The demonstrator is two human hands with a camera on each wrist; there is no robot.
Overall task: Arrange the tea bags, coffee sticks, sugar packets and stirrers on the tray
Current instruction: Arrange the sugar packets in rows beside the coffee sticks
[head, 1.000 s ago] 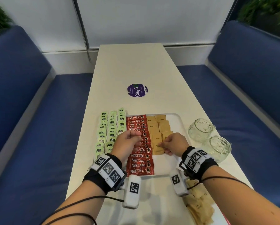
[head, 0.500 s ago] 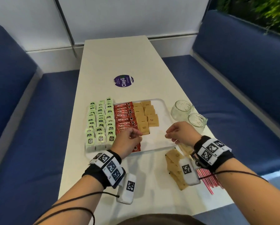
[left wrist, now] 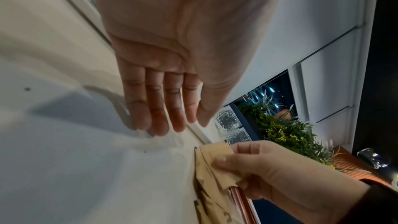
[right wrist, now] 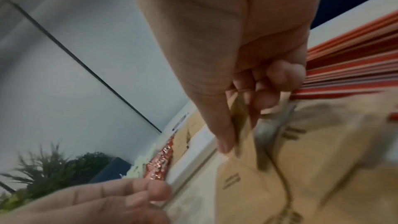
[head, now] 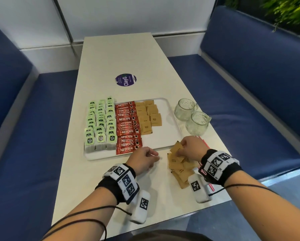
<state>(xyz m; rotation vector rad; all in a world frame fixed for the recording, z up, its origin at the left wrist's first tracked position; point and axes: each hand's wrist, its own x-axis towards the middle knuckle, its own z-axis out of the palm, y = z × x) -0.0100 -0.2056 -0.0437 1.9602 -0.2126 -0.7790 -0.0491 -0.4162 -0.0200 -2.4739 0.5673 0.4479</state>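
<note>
A white tray [head: 164, 136] holds rows of green tea bags [head: 100, 122], red coffee sticks [head: 128, 126] and brown sugar packets [head: 147, 117]. Loose sugar packets [head: 178, 168] lie in a pile on the table just in front of the tray's right corner. My right hand [head: 184, 148] is over that pile and pinches one sugar packet [left wrist: 213, 152] between thumb and fingers [right wrist: 224, 135]. My left hand [head: 145, 158] hovers by the tray's front rim with relaxed fingers [left wrist: 159, 117] and holds nothing. Red stirrers [right wrist: 355, 67] lie under my right wrist.
Two glass cups [head: 185, 109] [head: 197, 125] stand right of the tray near the table's right edge. A purple round sticker [head: 126, 80] is on the table beyond the tray. Blue benches flank the table on both sides.
Both hands have pulled back from the tray towards me. The right hand went to the loose pile and took hold of a sugar packet. The left hand let its fingers relax.
</note>
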